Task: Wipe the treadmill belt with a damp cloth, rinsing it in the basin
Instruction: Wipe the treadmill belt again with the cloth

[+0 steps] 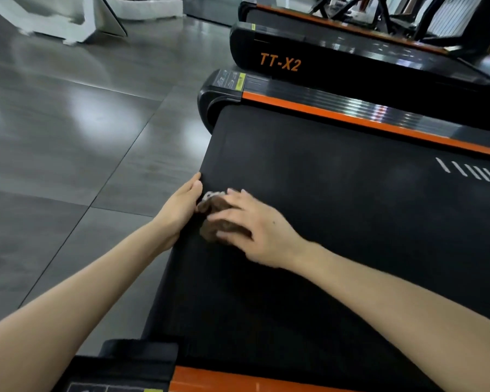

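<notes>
At the treadmill belt (337,199) edge, left hand (181,206) resting flat, fingers straight, right hand (256,232) pressing cloth (209,207), fingers spread

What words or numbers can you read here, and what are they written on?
"TT-X2": orange letters on the side of the next treadmill.
Stickers on the near treadmill's end cap: too small to read.
White marks on the belt: blurred stripes, no letters.
</notes>
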`<state>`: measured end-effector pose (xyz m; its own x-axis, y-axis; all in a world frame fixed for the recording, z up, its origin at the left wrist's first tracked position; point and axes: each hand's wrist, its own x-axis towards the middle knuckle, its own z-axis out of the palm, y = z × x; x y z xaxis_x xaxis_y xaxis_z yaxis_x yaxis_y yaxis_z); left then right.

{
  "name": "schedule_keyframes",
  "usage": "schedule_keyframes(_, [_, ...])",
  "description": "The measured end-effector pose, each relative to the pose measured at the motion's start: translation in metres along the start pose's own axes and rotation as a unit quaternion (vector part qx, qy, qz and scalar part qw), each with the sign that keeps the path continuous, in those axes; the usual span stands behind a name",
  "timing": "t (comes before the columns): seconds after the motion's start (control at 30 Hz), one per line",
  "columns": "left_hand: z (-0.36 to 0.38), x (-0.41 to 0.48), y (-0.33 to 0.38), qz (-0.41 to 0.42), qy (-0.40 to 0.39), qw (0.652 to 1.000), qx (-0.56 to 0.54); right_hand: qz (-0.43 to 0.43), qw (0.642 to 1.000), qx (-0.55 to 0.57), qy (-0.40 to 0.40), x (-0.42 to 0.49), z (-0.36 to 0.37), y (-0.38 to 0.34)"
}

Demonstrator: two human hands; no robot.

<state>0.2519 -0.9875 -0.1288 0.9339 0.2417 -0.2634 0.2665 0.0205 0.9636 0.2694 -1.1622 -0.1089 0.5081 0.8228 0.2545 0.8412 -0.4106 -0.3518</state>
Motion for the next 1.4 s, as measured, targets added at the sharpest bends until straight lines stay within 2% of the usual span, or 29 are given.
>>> schedule_keyframes(0.1, [-0.002, 0.001, 0.0, 0.003, 0.003, 1.0, 0.028, 0.133, 0.988, -0.036, 0.073, 0.038, -0.017, 0.06])
schedule_keyframes(0.17, [0.0, 0.004, 0.001, 0.01, 0.004, 0.997, 0.081, 0.241, 0.965, -0.069, 0.082, 0.062, -0.03, 0.103])
schedule_keyframes(0.23, [0.005, 0.006, 0.004, 0.012, 0.003, 0.992, 0.125, 0.298, 0.948, -0.075, 0.086, 0.075, -0.034, 0.125])
schedule_keyframes(0.33, [0.009, 0.014, 0.008, 0.003, -0.004, 0.989, 0.151, 0.281, 0.953, -0.054, 0.096, 0.063, -0.03, 0.108])
schedule_keyframes(0.43, [0.01, 0.036, 0.014, -0.01, -0.01, 0.985, 0.17, 0.176, 0.98, -0.009, 0.089, 0.028, -0.023, 0.074])
schedule_keyframes(0.5, [0.013, 0.05, 0.02, -0.012, -0.005, 0.983, 0.181, 0.136, 0.989, 0.006, 0.06, 0.023, -0.025, 0.074])
schedule_keyframes(0.6, [0.017, 0.064, 0.024, -0.017, -0.004, 0.98, 0.198, 0.155, 0.985, -0.025, 0.069, 0.053, -0.031, 0.113])
schedule_keyframes(0.67, [0.017, 0.066, 0.024, -0.014, -0.004, 0.979, 0.205, 0.236, 0.964, -0.072, 0.099, 0.081, -0.038, 0.152])
schedule_keyframes(0.77, [0.016, 0.064, 0.021, -0.003, -0.001, 0.981, 0.192, 0.351, 0.914, -0.133, 0.153, 0.109, -0.048, 0.203])
schedule_keyframes(0.87, [0.016, 0.067, 0.021, 0.01, 0.004, 0.983, 0.182, 0.437, 0.872, -0.144, 0.166, 0.139, -0.05, 0.228])
schedule_keyframes(0.97, [0.017, 0.068, 0.019, 0.01, 0.01, 0.985, 0.172, 0.489, 0.842, -0.158, 0.166, 0.173, -0.045, 0.232])
schedule_keyframes(1.07, [0.018, 0.071, 0.017, 0.016, 0.016, 0.986, 0.165, 0.51, 0.826, -0.162, 0.176, 0.185, -0.041, 0.228])
schedule_keyframes(1.1, [0.018, 0.071, 0.017, 0.016, 0.017, 0.986, 0.162, 0.506, 0.829, -0.163, 0.175, 0.186, -0.039, 0.223])
schedule_keyframes(1.17, [0.018, 0.072, 0.016, 0.014, 0.018, 0.988, 0.156, 0.45, 0.86, -0.174, 0.17, 0.188, -0.029, 0.202])
schedule_keyframes(1.23, [0.017, 0.072, 0.014, 0.015, 0.017, 0.989, 0.148, 0.345, 0.909, -0.174, 0.155, 0.19, -0.01, 0.177])
schedule_keyframes(1.3, [0.016, 0.071, 0.013, 0.013, 0.013, 0.99, 0.139, 0.257, 0.944, -0.152, 0.141, 0.189, 0.003, 0.16])
schedule_keyframes(1.4, [0.015, 0.071, 0.012, 0.011, 0.012, 0.991, 0.129, 0.227, 0.96, -0.106, 0.124, 0.193, -0.005, 0.162])
